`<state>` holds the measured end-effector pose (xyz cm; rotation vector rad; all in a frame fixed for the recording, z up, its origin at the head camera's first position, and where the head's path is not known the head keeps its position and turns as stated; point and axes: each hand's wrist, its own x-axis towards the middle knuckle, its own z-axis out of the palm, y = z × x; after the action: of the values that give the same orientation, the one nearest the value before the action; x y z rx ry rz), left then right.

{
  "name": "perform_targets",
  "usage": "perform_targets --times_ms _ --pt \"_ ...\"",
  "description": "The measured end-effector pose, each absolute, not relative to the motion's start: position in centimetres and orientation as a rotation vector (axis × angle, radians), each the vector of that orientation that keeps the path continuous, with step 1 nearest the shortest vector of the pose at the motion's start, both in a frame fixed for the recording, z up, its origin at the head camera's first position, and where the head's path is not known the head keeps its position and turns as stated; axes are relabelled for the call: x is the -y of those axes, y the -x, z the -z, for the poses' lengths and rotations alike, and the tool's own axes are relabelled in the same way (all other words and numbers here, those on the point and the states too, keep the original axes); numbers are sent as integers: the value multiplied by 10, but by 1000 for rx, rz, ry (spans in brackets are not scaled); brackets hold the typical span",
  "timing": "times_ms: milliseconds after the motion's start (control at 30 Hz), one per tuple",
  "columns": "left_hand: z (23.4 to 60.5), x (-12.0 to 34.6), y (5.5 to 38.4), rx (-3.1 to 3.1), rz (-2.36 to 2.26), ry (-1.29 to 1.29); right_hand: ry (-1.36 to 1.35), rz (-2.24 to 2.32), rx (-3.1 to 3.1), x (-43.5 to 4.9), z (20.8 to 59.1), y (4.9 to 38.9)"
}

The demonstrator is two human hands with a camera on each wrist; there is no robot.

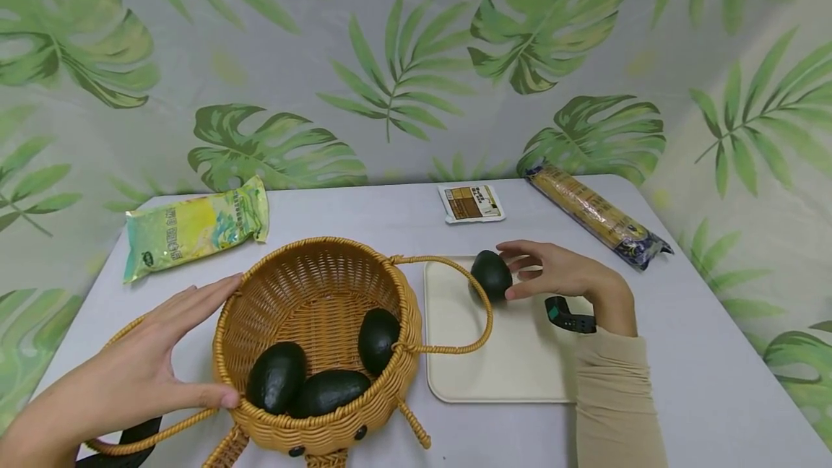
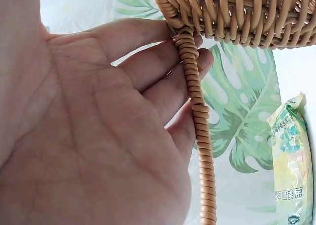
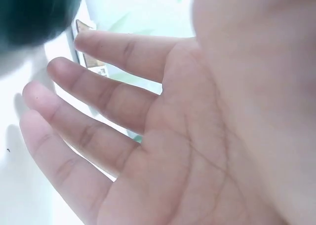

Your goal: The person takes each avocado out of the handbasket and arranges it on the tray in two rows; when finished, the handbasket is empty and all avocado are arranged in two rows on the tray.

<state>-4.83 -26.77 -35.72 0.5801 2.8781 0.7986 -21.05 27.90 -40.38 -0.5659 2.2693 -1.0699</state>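
Observation:
A round wicker basket with looped handles holds three dark green avocados, among them one avocado at its right wall. My left hand rests against the basket's left side, fingers long and straight, thumb at the near rim. In the left wrist view its fingertips pass behind a wrapped handle. Another avocado sits on the cream tray. Beside it is my right hand, its thumb right at the avocado's edge and its fingers spread loosely. The right wrist view shows its fingers not wrapped around the avocado.
A yellow-green packet lies at the back left. Toward the back are a small flat packet and a long package of noodle-like sticks. One basket handle reaches over the tray's left edge. A leaf-print cloth hangs behind the table.

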Motion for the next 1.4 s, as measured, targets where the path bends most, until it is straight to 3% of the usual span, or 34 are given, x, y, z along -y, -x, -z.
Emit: perform_targets --times_ms 1133,1400 --pt "353 265 49 -2860 -808 -547 639 1147 -2388 -269 388 203" --pt "353 265 48 -2859 -808 -542 596 1013 -2428 -247 403 211"
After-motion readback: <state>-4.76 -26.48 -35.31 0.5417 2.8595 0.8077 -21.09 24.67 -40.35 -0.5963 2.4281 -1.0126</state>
